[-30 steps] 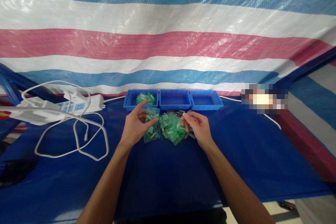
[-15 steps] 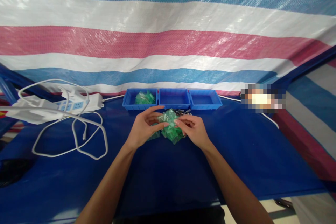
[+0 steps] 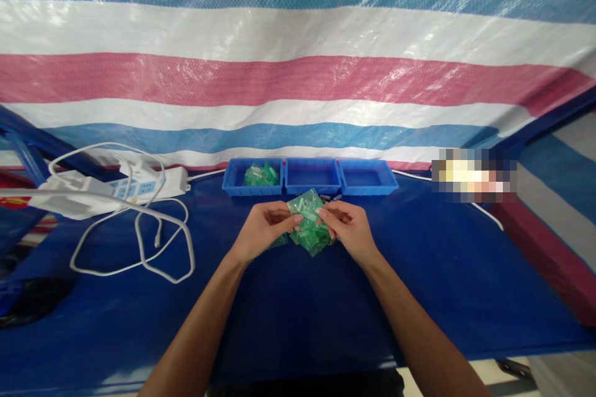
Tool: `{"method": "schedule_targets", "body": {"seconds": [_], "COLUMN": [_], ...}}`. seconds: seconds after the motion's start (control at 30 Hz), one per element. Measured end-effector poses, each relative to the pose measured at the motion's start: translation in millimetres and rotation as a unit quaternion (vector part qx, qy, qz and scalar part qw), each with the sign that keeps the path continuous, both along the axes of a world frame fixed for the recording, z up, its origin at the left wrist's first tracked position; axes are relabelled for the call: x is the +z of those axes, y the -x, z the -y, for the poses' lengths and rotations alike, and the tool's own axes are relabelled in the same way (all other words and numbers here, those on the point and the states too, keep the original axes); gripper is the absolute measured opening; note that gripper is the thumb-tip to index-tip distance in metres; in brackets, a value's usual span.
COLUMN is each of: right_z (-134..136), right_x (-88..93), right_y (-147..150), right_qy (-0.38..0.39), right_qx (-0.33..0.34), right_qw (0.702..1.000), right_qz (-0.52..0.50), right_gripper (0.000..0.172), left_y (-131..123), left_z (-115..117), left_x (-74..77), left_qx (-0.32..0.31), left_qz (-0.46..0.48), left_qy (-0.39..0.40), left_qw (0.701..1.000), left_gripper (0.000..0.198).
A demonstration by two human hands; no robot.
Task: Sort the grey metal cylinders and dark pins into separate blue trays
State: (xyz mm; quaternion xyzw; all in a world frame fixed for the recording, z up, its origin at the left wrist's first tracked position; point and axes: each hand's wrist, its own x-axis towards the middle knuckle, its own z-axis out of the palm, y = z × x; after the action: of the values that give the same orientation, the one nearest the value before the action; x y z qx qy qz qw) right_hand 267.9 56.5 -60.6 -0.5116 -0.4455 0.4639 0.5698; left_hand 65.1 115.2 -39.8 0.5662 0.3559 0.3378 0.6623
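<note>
Between my two hands is a small clear green plastic bag (image 3: 305,203) with light-coloured pieces inside, too small to name. My left hand (image 3: 263,226) pinches its left side between thumb and fingers. On the right side, my right hand (image 3: 348,226) grips it the same way. Below the held bag lies a pile of similar green bags (image 3: 311,240) on the blue table, partly covered by it and by my fingers. Some small dark and metallic bits (image 3: 331,198) show just behind my right hand, mostly hidden.
Three joined blue bins stand behind my hands: the left bin (image 3: 229,181) holds several green bags, the middle bin (image 3: 311,188) and right bin (image 3: 370,189) show bare floors. A white power strip (image 3: 172,183) and looped white cable (image 3: 189,254) lie left. A blurred-out object stands back right.
My left fingers have closed in on the bag, and it now lies flatter and stretched between both hands. The whole view has shifted slightly.
</note>
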Motion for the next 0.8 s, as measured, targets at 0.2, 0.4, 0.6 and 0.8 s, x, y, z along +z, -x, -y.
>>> {"method": "schedule_targets", "body": {"seconds": [0.2, 0.4, 0.6, 0.8], "right_z": [-1.4, -2.1, -1.8, -3.8], "right_x": [5.5, 7.7, 7.6, 5.2], "right_y": [-2.8, -7.7, -6.2, -7.1], "right_qy": [-0.004, -0.005, 0.008, 0.007], "right_qx": [-0.038, -0.059, -0.043, -0.043], "right_qw": [0.999, 0.998, 0.999, 0.999], "right_qz": [-0.012, -0.023, -0.023, -0.017], "right_gripper": [0.035, 0.034, 0.036, 0.036], "left_y": [2.7, 9.8, 35.0, 59.6], "left_z": [-5.3, -19.9, -24.4, -26.7], "left_x": [-3.6, -18.1, -13.8, -9.7], "left_qx": [0.042, 0.257, 0.161, -0.082], "left_qz": [-0.006, 0.102, -0.149, -0.345], "left_qy": [-0.005, 0.069, -0.1, -0.278], "left_qw": [0.999, 0.959, 0.971, 0.893], "left_gripper": [0.032, 0.049, 0.043, 0.055]}}
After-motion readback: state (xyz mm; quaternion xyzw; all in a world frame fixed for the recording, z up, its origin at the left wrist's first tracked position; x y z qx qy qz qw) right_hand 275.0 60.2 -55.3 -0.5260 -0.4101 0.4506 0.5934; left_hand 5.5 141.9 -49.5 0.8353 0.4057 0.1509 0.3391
